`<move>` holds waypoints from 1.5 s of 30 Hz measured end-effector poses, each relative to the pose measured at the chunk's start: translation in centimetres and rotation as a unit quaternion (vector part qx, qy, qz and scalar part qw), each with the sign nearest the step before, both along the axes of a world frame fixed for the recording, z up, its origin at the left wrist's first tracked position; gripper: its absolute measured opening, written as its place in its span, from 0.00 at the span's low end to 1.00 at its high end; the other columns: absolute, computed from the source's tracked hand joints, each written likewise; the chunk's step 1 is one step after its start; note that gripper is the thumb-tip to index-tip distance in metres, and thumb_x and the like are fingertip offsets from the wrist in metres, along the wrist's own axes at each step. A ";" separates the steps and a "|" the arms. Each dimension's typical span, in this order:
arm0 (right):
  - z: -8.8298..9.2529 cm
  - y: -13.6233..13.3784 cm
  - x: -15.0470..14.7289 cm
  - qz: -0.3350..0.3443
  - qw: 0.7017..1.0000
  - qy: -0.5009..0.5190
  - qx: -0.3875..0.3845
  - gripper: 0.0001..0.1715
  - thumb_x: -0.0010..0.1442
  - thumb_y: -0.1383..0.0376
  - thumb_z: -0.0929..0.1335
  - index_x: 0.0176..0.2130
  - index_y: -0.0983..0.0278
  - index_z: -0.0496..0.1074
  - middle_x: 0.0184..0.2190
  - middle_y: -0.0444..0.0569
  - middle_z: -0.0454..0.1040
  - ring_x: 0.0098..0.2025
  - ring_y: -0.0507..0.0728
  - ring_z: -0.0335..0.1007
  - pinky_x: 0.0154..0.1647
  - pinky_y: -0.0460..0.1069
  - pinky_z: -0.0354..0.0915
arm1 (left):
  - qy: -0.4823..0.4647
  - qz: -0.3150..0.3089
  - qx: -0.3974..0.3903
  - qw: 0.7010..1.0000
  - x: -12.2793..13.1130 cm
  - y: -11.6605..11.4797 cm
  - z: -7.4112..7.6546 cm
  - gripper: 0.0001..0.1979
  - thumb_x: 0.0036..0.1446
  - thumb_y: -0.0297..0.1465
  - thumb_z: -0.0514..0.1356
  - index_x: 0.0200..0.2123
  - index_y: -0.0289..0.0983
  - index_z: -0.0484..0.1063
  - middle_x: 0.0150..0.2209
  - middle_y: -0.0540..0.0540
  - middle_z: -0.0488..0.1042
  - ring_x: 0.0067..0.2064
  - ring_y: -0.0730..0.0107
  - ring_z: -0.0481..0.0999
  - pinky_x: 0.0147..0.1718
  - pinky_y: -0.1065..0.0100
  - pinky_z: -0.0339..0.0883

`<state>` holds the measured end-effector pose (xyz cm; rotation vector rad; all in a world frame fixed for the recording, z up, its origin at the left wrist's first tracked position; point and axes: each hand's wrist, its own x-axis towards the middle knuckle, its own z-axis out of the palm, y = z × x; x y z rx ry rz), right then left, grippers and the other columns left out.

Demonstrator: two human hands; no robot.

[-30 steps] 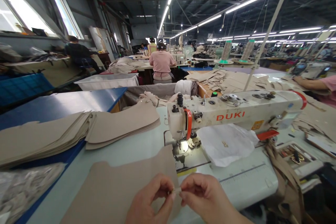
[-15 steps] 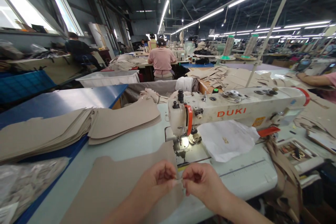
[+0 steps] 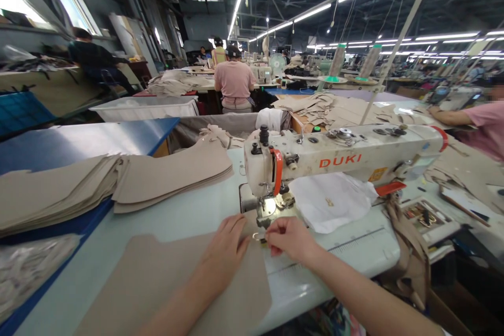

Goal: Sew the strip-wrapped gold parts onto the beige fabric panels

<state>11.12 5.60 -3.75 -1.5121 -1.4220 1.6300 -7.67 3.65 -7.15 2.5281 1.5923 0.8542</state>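
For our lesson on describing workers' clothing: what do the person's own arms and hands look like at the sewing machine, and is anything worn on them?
Both forearms are bare as far as the picture shows: no sleeves, gloves or watch. The left hand and right hand show no rings or bracelets, and the fingers are uncovered. A bit of patterned fabric shows at the lower edge, below the right forearm.

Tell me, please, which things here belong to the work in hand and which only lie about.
In use:
- left hand, flat on the beige fabric piece
- right hand, pinching something small by the sewing machine needle

Lying about:
- stacked beige pieces
- white cloth
- white bin
- parts tray
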 end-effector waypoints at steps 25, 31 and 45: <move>1.6 4.2 -3.2 0.081 0.992 -0.081 -0.062 0.16 0.53 0.74 0.68 0.17 0.65 0.64 0.12 0.40 0.68 0.14 0.48 0.67 0.16 0.40 0.66 | 0.014 -0.069 0.126 0.990 1.2 1.4 1.2 0.13 0.62 0.23 0.47 0.30 0.36 0.69 0.29 0.47 0.73 0.34 0.66 0.72 0.34 0.66 0.71; 1.3 4.2 -3.2 0.103 0.988 -0.117 -0.014 0.17 0.54 0.74 0.66 0.16 0.65 0.64 0.12 0.41 0.68 0.16 0.49 0.69 0.19 0.41 0.67 | 0.025 -0.069 0.098 0.993 1.4 1.7 1.1 0.13 0.60 0.21 0.48 0.27 0.37 0.67 0.27 0.48 0.72 0.33 0.67 0.73 0.34 0.67 0.72; -0.2 -2.8 3.6 0.344 0.713 -0.302 0.532 0.07 0.63 0.68 0.65 0.42 0.66 0.71 0.40 0.52 0.72 0.45 0.59 0.65 0.47 0.52 0.63 | 0.013 -0.059 0.081 0.995 1.3 1.7 1.2 0.10 0.59 0.21 0.49 0.32 0.37 0.68 0.31 0.46 0.75 0.36 0.65 0.73 0.37 0.63 0.72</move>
